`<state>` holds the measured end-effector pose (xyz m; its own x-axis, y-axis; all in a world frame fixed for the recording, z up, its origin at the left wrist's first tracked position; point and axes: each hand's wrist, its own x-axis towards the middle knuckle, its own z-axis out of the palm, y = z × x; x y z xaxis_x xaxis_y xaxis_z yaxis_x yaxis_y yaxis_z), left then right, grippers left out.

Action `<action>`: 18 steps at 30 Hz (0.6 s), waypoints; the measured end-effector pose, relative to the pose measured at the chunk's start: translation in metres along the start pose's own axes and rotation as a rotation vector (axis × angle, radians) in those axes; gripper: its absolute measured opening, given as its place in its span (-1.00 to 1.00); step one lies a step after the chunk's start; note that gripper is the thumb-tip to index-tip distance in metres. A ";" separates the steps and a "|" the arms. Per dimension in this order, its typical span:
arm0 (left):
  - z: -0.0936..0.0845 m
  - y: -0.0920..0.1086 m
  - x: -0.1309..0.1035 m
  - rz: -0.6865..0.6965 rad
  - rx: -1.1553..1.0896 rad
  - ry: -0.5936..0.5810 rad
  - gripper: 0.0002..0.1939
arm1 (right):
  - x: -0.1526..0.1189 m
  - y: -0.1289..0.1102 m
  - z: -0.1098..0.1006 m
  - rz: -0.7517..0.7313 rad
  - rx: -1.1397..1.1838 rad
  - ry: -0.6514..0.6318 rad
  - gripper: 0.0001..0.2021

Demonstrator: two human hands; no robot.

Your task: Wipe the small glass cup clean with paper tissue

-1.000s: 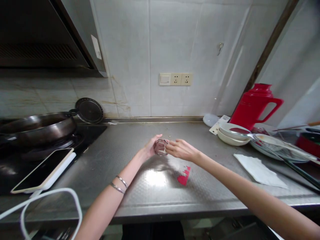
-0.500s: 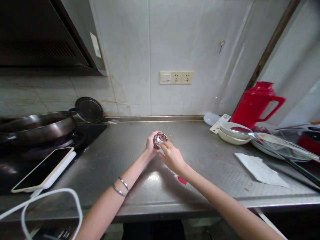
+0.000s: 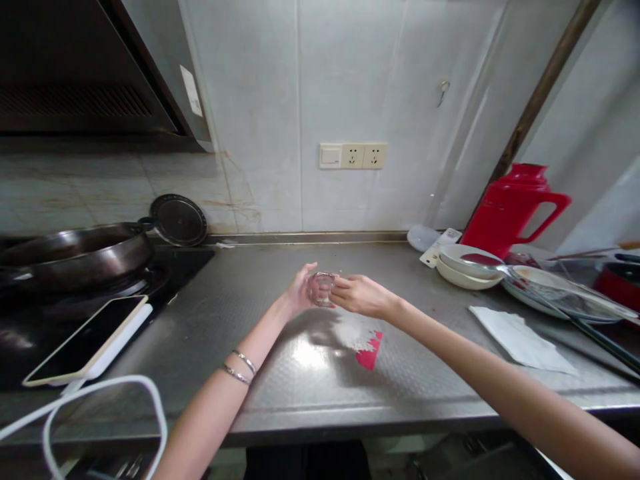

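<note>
Between my hands, above the steel counter, is a small clear glass cup [image 3: 320, 299] with its round opening toward me. My left hand [image 3: 299, 292] is around the cup's left side, its thumb raised and its fingers showing through the glass. Closed on the right side of the rim are the fingertips of my right hand [image 3: 357, 293]. Whether anything thin lies in that pinch is too small to see. On the counter just below my hands lies a torn red scrap [image 3: 369, 357] with a ragged whitish edge.
To the left are a phone [image 3: 87, 343] with a white cable [image 3: 125, 380] and a frying pan [image 3: 85, 257] on the stove. A red thermos flask [image 3: 510, 210], stacked bowls [image 3: 467, 272] and a white napkin [image 3: 520, 337] are at the right. The steel counter [image 3: 240, 280] spans the middle.
My right hand has shifted right from inside the cup's opening to its rim. My left hand has loosened, its thumb lifting. More of the red scrap now shows.
</note>
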<state>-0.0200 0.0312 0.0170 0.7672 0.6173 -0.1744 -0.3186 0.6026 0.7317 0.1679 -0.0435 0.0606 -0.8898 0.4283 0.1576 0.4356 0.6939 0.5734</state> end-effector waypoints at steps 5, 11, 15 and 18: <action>0.014 -0.013 0.007 0.101 -0.048 0.157 -0.69 | 0.002 0.007 -0.001 0.045 -0.025 -0.017 -0.82; 0.022 -0.019 0.015 0.338 -0.103 0.341 -0.75 | 0.007 -0.020 0.012 0.297 0.055 0.033 -0.84; 0.022 -0.026 0.016 0.385 -0.063 0.351 -0.73 | 0.016 -0.043 0.023 0.468 0.318 0.125 -0.78; 0.018 -0.032 0.018 0.425 -0.065 0.380 -0.73 | 0.025 -0.054 0.032 0.582 0.542 0.263 -0.76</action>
<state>0.0140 0.0147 0.0023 0.3143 0.9433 -0.1069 -0.5979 0.2841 0.7495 0.1260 -0.0516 0.0075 -0.4762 0.7020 0.5296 0.7805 0.6149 -0.1132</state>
